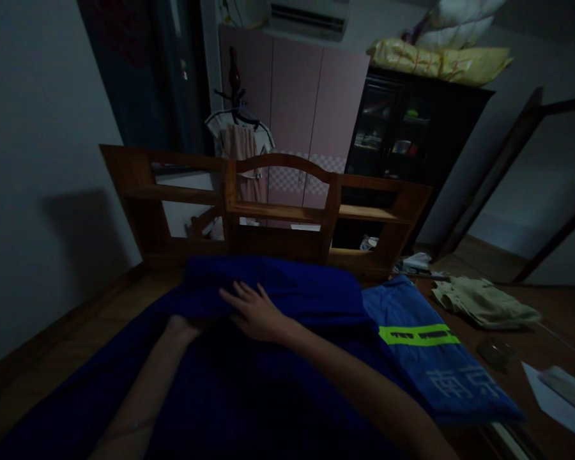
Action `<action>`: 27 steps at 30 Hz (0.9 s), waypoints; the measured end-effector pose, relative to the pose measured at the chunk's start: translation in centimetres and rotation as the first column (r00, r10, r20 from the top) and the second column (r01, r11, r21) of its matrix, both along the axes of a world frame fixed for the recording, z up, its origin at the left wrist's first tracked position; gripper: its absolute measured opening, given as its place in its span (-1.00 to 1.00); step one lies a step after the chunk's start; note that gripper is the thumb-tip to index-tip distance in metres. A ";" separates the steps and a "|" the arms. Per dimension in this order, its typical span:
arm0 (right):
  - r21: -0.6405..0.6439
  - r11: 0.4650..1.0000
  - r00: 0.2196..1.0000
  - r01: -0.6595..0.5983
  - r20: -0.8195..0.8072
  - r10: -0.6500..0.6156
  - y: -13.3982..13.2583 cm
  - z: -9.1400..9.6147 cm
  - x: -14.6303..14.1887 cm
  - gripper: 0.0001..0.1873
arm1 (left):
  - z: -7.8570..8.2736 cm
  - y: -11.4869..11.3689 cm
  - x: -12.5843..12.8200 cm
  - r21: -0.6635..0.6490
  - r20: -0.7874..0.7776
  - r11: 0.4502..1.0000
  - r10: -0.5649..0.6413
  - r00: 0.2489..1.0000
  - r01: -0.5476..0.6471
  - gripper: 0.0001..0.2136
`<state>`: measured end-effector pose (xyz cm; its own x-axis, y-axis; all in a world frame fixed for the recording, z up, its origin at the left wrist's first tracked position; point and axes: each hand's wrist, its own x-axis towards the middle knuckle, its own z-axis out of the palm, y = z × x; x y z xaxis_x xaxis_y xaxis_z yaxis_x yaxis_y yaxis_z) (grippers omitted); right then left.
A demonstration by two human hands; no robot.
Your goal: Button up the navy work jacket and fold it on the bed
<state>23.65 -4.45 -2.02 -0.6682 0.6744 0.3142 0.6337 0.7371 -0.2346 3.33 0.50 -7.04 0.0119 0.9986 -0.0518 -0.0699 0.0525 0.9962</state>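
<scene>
A large deep-blue cloth (311, 294) spreads over the surface in front of me, its far part folded over; whether it is a garment or a sheet I cannot tell. My right hand (256, 313) lies on the folded part with its fingers spread. Just left of it, my left hand (182, 329) reaches in under the edge of the fold, and the cloth hides its fingers. To the right of the cloth lies a folded blue garment (402, 370) with a bright yellow-green stripe and pale lettering.
Beyond the cloth stands a wooden headboard (280, 211) with open shelves. On the right are a folded pale green cloth (483, 300), a glass ashtray-like object (496, 351) and a white sheet (556, 402). A coat rack (234, 83), pink wardrobe (294, 96) and dark cabinet (441, 134) stand behind.
</scene>
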 end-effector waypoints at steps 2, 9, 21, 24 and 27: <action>-0.135 0.989 0.997 -0.054 0.046 0.061 -0.7 -3.3 -0.8 -0.35 | -0.8 -0.3 -4.5 -0.163 0.180 0.986 0.063 0.982 -0.034 -0.34; -0.148 0.983 0.993 0.107 0.067 -0.098 -1.1 -2.6 4.2 -0.38 | -3.0 2.3 -7.2 -0.245 -0.135 0.968 0.027 0.990 -0.060 -0.51; 0.128 0.683 0.650 0.719 0.225 -0.726 -3.6 -11.3 25.1 -0.30 | -6.2 3.8 -6.9 0.181 -0.819 0.983 0.175 0.546 -0.043 -0.56; 0.118 0.655 0.615 0.746 0.256 -0.746 -4.2 -12.2 26.3 -0.28 | -6.2 3.2 -6.6 0.187 -0.810 0.982 0.176 0.560 -0.039 -0.56; 0.151 0.551 0.506 0.821 0.256 -0.824 -3.2 -10.4 25.1 -0.20 | -5.7 2.7 -6.1 0.202 -0.812 0.978 0.201 0.548 -0.059 -0.56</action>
